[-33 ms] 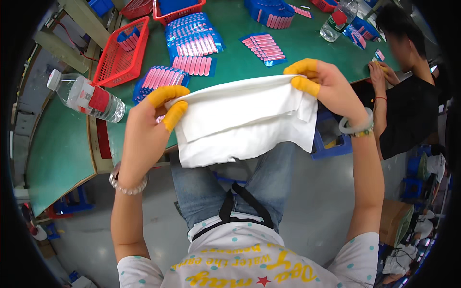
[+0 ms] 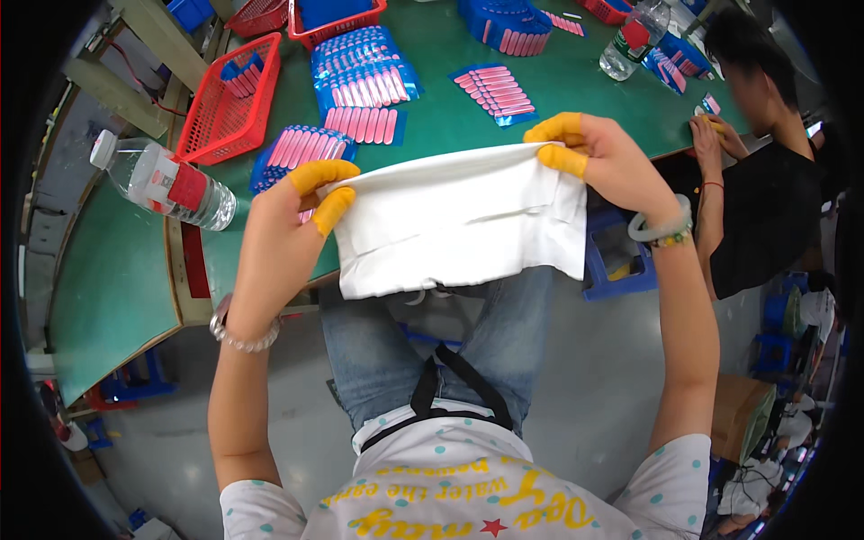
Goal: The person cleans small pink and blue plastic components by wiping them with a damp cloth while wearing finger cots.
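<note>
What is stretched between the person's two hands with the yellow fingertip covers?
In the head view, a white folded cloth spans from the left hand to the right hand, pinched at its top corners above the green table.

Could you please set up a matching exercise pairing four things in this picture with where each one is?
Things:
1. white cloth
2. water bottle
3. red basket
4. bead bracelet

Places:
A. lying on its side on the green table, at the person's left
B. around the wrist of the left hand
C. stretched between the left hand and the right hand
D. on the table beyond the bottle, with pink pieces inside

Pairs: 1-C, 2-A, 3-D, 4-B
</note>
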Demonstrator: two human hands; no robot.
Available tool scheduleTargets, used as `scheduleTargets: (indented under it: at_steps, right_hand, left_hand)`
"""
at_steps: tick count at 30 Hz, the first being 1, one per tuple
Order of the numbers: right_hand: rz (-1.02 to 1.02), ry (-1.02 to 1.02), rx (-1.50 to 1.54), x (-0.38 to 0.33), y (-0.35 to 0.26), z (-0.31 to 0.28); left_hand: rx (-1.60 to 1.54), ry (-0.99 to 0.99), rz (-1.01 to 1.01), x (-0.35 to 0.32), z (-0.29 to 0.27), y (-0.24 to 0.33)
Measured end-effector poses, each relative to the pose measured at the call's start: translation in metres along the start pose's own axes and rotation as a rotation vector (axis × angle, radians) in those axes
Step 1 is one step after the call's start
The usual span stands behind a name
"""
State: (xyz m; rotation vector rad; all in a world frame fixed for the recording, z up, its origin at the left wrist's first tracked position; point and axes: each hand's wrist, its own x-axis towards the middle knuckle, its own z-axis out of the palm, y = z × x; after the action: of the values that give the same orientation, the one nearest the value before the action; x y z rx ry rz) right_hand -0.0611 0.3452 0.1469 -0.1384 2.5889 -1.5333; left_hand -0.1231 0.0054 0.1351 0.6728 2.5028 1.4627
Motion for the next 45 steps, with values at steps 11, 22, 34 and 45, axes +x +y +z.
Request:
scheduleTargets:
  at_steps: [11,22,34,45]
  right_hand:
    - [-0.109,0.15,-0.202,0.04,0.006,-0.013]
    - [-0.435,0.29,-0.499,-0.001,0.012,0.005]
    - [-0.114,0.132,-0.021,0.016,0.03,0.018]
    - [-0.115,0.183,-0.269,0.052,0.046,0.025]
  left_hand:
    - [0.064,0.113,0.105,0.044,-0.001,-0.009]
    - [0.517,0.371,0.648,-0.01,0.006,-0.029]
    - [0.172,0.258,0.168,-0.019,0.032,-0.041]
    - [0.314,0.264,0.04,0.003,0.036,-0.041]
